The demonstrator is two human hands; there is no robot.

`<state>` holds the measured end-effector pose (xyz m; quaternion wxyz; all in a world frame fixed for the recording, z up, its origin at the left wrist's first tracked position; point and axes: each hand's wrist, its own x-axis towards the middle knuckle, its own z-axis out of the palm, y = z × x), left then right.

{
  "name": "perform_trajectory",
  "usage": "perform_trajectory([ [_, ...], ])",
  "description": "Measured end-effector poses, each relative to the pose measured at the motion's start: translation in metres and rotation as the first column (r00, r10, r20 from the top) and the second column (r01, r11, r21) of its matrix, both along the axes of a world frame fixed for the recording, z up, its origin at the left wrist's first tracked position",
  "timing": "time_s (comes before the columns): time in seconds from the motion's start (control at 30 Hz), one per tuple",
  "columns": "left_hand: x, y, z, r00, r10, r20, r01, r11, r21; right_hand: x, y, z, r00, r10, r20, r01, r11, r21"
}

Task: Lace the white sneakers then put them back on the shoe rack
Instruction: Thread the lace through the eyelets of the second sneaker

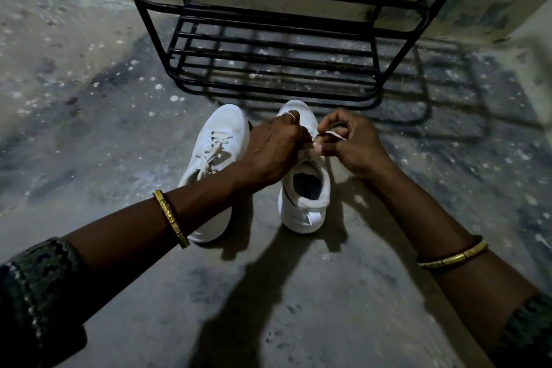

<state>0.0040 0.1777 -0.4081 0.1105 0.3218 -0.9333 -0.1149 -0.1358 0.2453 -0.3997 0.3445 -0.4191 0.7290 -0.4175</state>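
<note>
Two white sneakers stand side by side on the concrete floor, toes pointing away from me. The left sneaker [219, 140] has its lace crossed through the eyelets. Over the right sneaker [307, 203] both hands work at the eyelets. My left hand [273, 152] pinches the lace at the shoe's tongue. My right hand [351, 145] holds the white lace [336, 135] between thumb and fingers. The middle of the right sneaker is hidden under my hands. The black metal shoe rack [277, 39] stands just beyond the toes.
The rack's lower shelves hold nothing that I can see. A stained wall rises behind and to the right of it. Rough, speckled concrete floor [89, 128] spreads to the left and in front of me.
</note>
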Motion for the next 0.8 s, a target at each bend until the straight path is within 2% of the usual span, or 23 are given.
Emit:
perform_trajectory([
  [0.07, -0.004, -0.004, 0.007, 0.998, -0.036, 0.05, 0.026, 0.982, 0.187, 0.002, 0.0, 0.002, 0.988, 0.047, -0.145, -0.054, 0.998, -0.042],
  [0.1, -0.004, -0.01, 0.009, 0.999, -0.038, 0.034, 0.022, 0.922, 0.387, 0.003, 0.002, 0.002, 0.98, 0.075, -0.183, -0.087, 0.995, -0.055],
  [0.17, -0.002, -0.022, 0.014, 0.999, 0.033, 0.011, -0.029, 0.645, 0.763, 0.005, 0.004, 0.002, 0.977, 0.098, -0.19, -0.115, 0.99, -0.077],
  [0.2, 0.001, -0.026, 0.016, 0.997, 0.081, 0.014, -0.055, 0.52, 0.853, 0.005, 0.004, 0.002, 0.978, 0.097, -0.183, -0.114, 0.99, -0.088],
  [0.27, 0.005, -0.029, 0.016, 0.987, 0.161, 0.02, -0.079, 0.37, 0.926, 0.001, 0.003, -0.001, 0.976, 0.095, -0.197, -0.115, 0.989, -0.096],
  [0.33, 0.008, -0.028, 0.012, 0.973, 0.232, 0.001, -0.058, 0.236, 0.97, -0.004, 0.003, -0.006, 0.958, 0.062, -0.281, -0.088, 0.993, -0.08],
  [0.4, 0.01, -0.025, 0.007, 0.953, 0.304, -0.01, -0.027, 0.117, 0.993, -0.005, 0.007, -0.01, 0.932, -0.068, -0.356, 0.032, 0.994, -0.106],
  [0.47, 0.01, -0.022, 0.003, 0.932, 0.361, -0.007, -0.011, 0.046, 0.999, 0.0, 0.014, -0.012, 0.924, -0.203, -0.325, 0.161, 0.975, -0.153],
  [0.53, 0.008, -0.02, 0.001, 0.908, 0.42, 0.003, -0.006, 0.006, 1.0, 0.007, 0.02, -0.015, 0.965, -0.152, -0.214, 0.14, 0.987, -0.073],
  [0.6, 0.006, -0.018, 0.002, 0.899, 0.439, -0.004, -0.009, 0.026, 1.0, 0.014, 0.023, -0.016, 0.996, -0.054, -0.073, 0.054, 0.999, 0.003],
  [0.7, 0.006, -0.015, 0.003, 0.903, 0.428, -0.034, -0.027, 0.136, 0.99, 0.014, 0.021, -0.012, 0.999, -0.03, -0.011, 0.03, 1.0, 0.001],
  [0.8, 0.008, -0.017, 0.003, 0.902, 0.425, -0.072, -0.063, 0.297, 0.953, 0.01, 0.019, -0.01, 0.996, 0.039, -0.085, -0.041, 0.999, -0.025],
])
